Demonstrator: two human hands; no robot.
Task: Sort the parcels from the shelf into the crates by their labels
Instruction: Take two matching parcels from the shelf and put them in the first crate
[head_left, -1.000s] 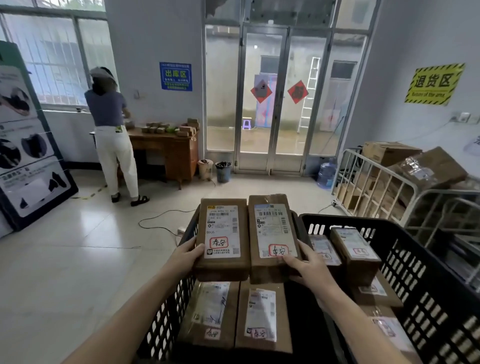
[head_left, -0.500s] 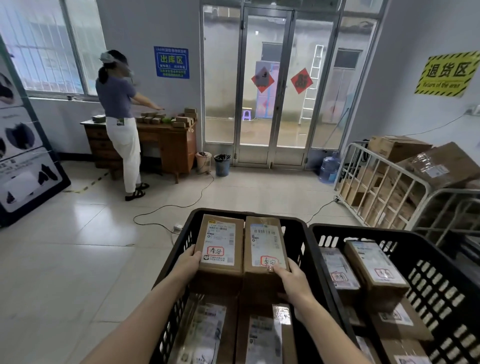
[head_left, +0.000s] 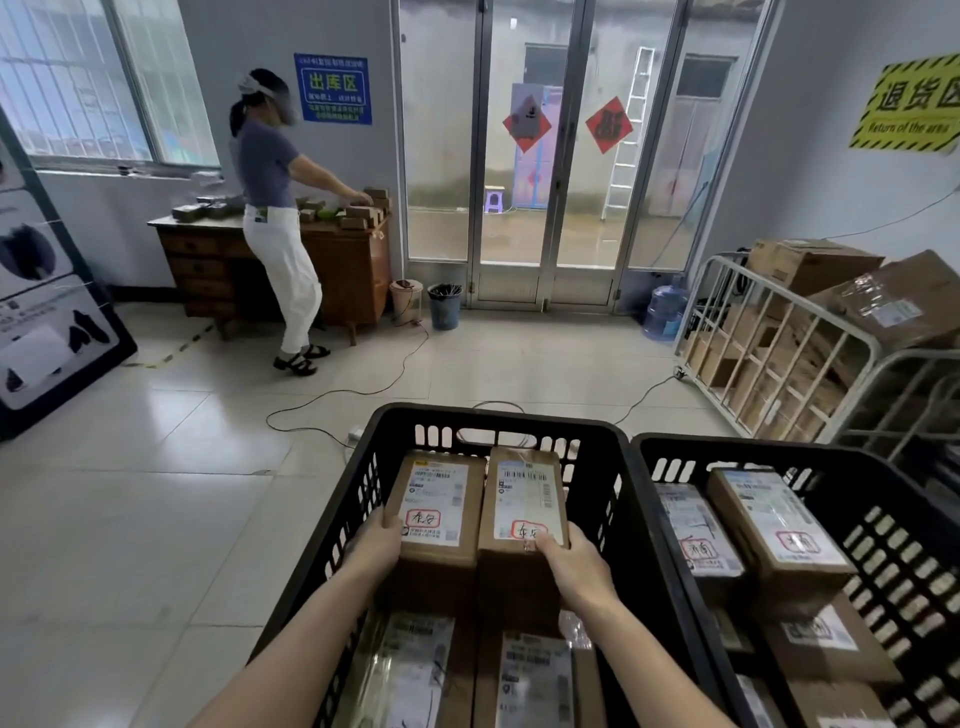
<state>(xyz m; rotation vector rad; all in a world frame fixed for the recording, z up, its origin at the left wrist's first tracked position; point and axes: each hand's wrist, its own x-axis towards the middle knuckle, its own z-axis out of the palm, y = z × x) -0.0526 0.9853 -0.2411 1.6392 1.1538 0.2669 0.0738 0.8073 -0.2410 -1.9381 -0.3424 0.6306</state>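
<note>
Head view, two brown parcels (head_left: 437, 551), white labels (head_left: 525, 500)

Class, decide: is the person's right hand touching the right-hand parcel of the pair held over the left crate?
Touching. The head view shows the right hand gripping the near end of the parcel, thumb lying on its label.

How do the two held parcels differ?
The left parcel is gripped by the left hand at its near corner. The right parcel is gripped by the right hand, thumb partly over its red mark. The left parcel's label has a yellow top corner; the right parcel's has none. Both: brown boxes, side by side, red-circled handwriting.
</note>
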